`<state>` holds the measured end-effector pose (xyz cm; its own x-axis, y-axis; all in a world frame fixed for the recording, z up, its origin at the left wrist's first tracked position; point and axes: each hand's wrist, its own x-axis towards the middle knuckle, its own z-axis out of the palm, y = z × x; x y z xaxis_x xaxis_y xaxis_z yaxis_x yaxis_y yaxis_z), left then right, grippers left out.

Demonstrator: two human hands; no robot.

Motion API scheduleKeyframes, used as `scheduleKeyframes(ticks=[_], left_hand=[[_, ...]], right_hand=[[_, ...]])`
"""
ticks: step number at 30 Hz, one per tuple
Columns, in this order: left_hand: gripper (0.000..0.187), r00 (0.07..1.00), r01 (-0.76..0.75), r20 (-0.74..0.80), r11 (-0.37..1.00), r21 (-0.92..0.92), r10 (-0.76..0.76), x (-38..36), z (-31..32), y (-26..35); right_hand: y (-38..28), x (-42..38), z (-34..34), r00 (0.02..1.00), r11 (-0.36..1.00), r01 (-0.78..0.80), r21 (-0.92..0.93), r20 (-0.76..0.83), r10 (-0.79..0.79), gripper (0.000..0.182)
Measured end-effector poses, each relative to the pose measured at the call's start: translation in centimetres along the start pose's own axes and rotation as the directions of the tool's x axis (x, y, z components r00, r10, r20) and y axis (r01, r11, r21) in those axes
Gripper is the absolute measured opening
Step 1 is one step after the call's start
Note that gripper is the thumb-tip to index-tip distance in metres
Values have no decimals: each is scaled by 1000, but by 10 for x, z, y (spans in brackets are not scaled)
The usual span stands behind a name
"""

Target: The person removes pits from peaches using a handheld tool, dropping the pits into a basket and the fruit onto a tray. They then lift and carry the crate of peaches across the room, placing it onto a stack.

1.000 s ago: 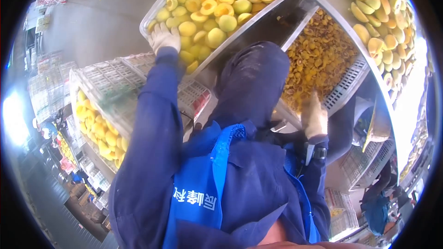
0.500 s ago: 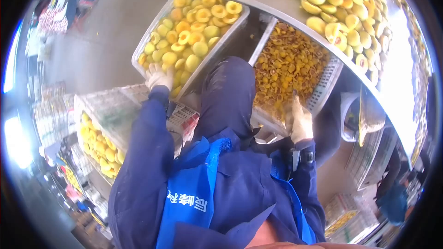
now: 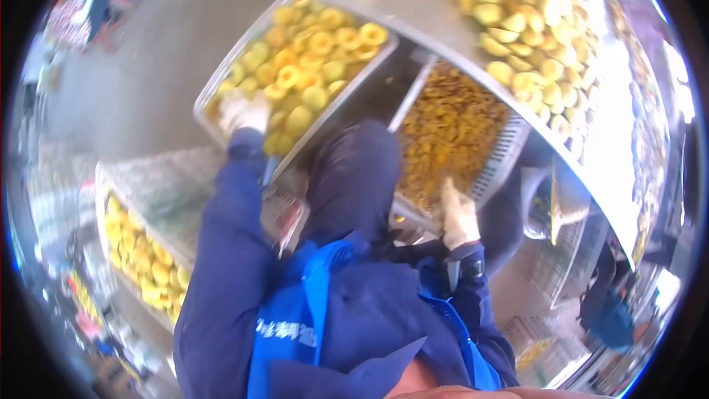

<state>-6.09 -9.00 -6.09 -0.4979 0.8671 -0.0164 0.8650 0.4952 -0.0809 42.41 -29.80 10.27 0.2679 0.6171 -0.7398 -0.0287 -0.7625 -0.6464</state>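
Note:
My left hand [image 3: 245, 112], in a pale glove, lies over the near left corner of a crate [image 3: 336, 107] of halved yellow fruit, likely peaches. Its fingers look spread against the fruit and the rim, though motion blurs them. My right hand [image 3: 459, 214], also gloved, is closed at the near edge of a second crate [image 3: 496, 166], which holds small brownish-yellow scraps [image 3: 450, 122]. What sits in that grip I cannot make out. Between the two crates is my knee [image 3: 354, 166].
A metal table [image 3: 413, 18] curves across the top right, heaped with halved fruit [image 3: 543, 44]. Another crate of fruit [image 3: 148, 251] stands at the lower left. Stacked crates [image 3: 554, 340] and a person [image 3: 613, 318] appear at the lower right.
The view has shifted slightly. My left hand has moved up and left along the fruit crate. The dark tip that showed above my right hand is no longer distinct.

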Motion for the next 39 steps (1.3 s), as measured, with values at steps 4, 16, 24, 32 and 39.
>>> scheduleKeyframes(ticks=[4, 16, 24, 32, 39], left_hand=[[45, 931, -359, -123, 799, -483, 344, -15, -195, 139], [58, 478, -721, 196, 510, -468, 856, -108, -248, 468], [74, 239, -871, -518, -55, -489, 821, -170, -284, 324], [50, 310, 440, 229, 74, -895, 923, -229, -286, 247], [23, 531, 499, 113, -202, -843, 840, -249, -279, 232]], right_hand=[[-9, 2, -15, 995, 995, -88, 46, 61, 85, 51], [-38, 5, -54, 998, 994, 21, 104, 57, -27, 55], [-94, -15, -61, 963, 824, 227, 519, 5, -268, 43], [-97, -36, -31, 771, 713, 624, 320, -104, -628, 24], [-85, -83, -25, 834, 776, 538, 330, -78, -546, 32]])
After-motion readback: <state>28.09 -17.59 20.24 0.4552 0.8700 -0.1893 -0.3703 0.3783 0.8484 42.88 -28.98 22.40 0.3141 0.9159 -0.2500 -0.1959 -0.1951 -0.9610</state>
